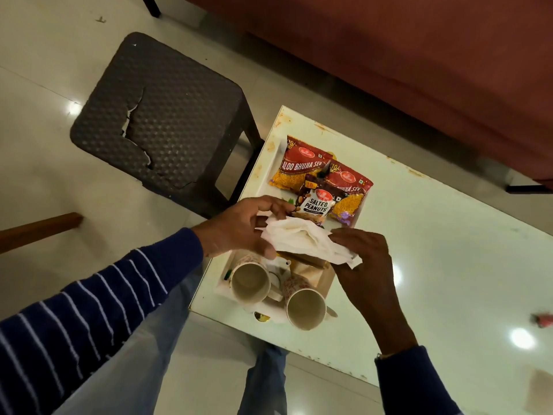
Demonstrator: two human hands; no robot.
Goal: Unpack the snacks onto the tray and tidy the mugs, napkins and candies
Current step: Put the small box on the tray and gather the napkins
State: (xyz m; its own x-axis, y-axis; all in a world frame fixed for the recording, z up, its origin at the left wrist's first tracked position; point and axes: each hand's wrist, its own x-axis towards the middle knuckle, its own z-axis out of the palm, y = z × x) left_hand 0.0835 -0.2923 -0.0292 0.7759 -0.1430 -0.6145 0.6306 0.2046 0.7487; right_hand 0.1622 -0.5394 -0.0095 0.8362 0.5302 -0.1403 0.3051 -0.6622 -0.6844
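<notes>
A crumpled white napkin (305, 239) is stretched between my left hand (242, 227) and my right hand (363, 265), above the near half of the white tray (273, 158). On the tray's far half lie two red Aloo Bhujia Sev packets (299, 166) (351, 190), with a Salted Peanuts packet (314, 202) on top of them. Two empty patterned mugs (250, 283) (305, 307) lie tipped toward me at the near end. Brown paper (317, 272) shows under the napkin. A small gold-wrapped candy (261, 317) lies between the mugs.
The tray rests on a white table (434, 265) with worn edges. A dark plastic stool (161, 118) with a cracked seat stands to the left. A red-brown sofa (404, 61) runs behind the table. A small red item (543, 320) lies at the table's right edge.
</notes>
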